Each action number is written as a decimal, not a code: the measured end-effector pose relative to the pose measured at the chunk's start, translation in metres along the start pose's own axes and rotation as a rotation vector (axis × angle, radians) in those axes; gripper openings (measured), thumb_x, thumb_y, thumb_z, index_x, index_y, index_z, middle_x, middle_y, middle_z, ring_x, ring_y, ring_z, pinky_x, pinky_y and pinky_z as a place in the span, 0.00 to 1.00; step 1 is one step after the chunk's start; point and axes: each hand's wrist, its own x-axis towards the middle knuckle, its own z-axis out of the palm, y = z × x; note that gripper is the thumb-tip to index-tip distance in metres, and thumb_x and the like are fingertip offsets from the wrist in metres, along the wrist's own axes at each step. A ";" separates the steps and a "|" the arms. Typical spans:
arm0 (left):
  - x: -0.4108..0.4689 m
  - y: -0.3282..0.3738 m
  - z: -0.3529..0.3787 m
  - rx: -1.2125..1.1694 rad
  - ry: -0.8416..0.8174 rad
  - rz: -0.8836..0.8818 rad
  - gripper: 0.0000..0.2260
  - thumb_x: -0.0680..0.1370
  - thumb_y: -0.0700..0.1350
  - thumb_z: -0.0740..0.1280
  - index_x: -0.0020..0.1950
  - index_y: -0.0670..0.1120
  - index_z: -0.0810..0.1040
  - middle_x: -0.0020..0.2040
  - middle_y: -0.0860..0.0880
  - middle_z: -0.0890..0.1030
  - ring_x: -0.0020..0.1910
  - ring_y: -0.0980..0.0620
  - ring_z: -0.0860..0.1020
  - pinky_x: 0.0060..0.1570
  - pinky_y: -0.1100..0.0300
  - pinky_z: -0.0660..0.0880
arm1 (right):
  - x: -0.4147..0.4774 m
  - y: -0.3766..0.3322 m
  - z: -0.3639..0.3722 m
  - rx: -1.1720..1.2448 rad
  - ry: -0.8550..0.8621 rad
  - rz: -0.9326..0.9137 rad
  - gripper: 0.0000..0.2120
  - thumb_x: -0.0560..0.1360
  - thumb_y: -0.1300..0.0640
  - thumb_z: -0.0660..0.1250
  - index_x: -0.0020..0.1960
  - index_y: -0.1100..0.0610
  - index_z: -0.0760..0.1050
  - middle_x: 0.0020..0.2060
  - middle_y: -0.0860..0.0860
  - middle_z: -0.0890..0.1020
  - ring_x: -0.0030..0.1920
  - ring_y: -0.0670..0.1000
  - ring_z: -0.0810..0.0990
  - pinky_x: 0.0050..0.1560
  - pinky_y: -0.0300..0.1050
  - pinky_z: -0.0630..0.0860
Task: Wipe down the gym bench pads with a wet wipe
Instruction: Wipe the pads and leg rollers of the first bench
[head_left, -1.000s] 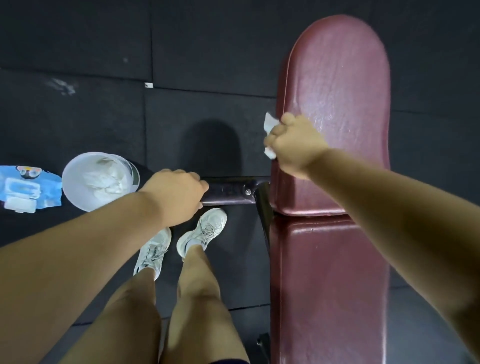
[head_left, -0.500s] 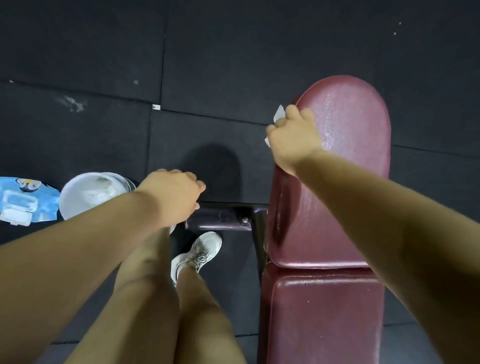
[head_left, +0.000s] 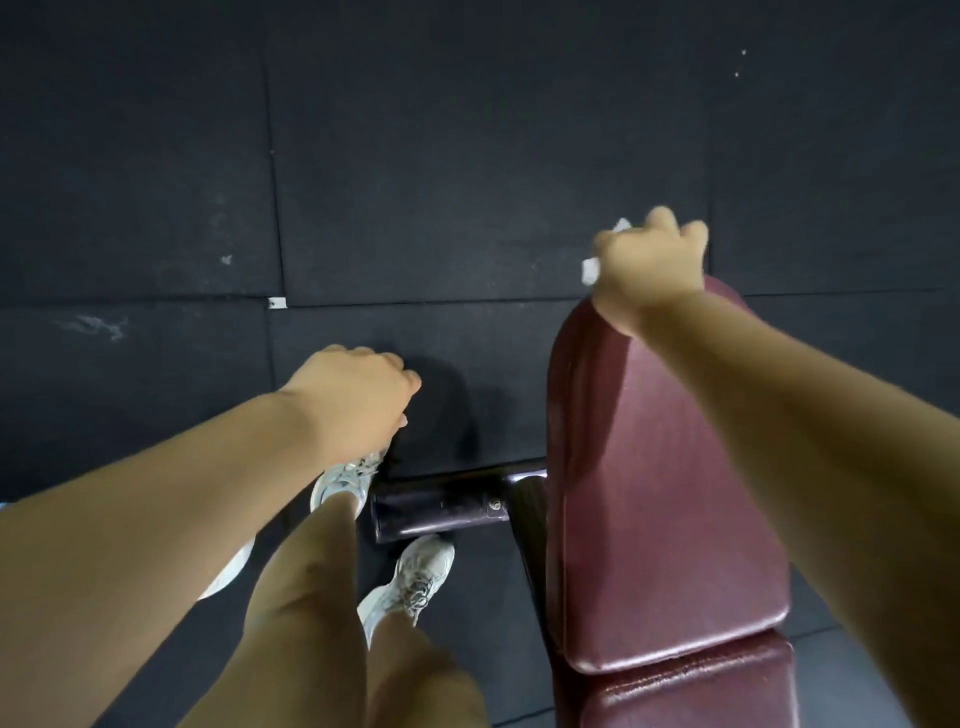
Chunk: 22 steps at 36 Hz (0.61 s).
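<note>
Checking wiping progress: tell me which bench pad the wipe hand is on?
The right hand holds the wipe at the far end of the long back pad, not the seat pad.

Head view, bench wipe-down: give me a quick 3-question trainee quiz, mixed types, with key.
1. Multiple choice: where is the right hand?
A. at the far rounded end of the back pad
B. on the seat pad
C. on the floor

2. True or false: the left hand is holding the wet wipe.

3. Fill in: the dark metal bar sticks out from the bench toward the person's ____.

Key:
1. A
2. False. The wipe shows at the edge of the right hand; the left hand is a loose fist off the bench, with nothing visible in it.
3. Shoes. The bar lies between the far shoe and the near shoe.
</note>
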 end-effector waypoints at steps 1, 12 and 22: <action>0.004 -0.003 -0.004 0.002 0.003 0.001 0.11 0.81 0.52 0.57 0.60 0.49 0.69 0.53 0.51 0.72 0.53 0.48 0.74 0.47 0.57 0.67 | 0.004 0.008 -0.001 0.136 -0.050 0.105 0.11 0.76 0.59 0.58 0.55 0.54 0.76 0.43 0.53 0.77 0.60 0.58 0.65 0.60 0.54 0.62; 0.044 -0.006 -0.039 -0.055 -0.045 0.055 0.15 0.81 0.54 0.56 0.65 0.50 0.68 0.57 0.51 0.73 0.56 0.48 0.74 0.52 0.55 0.70 | -0.017 0.031 0.004 0.345 -0.109 -0.317 0.10 0.77 0.53 0.61 0.48 0.40 0.77 0.39 0.37 0.75 0.55 0.49 0.66 0.53 0.50 0.58; 0.079 0.022 -0.081 -0.400 -0.028 0.042 0.21 0.79 0.61 0.55 0.69 0.52 0.68 0.63 0.54 0.73 0.60 0.51 0.73 0.56 0.55 0.72 | 0.021 0.071 0.018 0.625 -0.149 0.110 0.08 0.78 0.51 0.61 0.44 0.47 0.78 0.42 0.44 0.82 0.47 0.52 0.78 0.47 0.42 0.72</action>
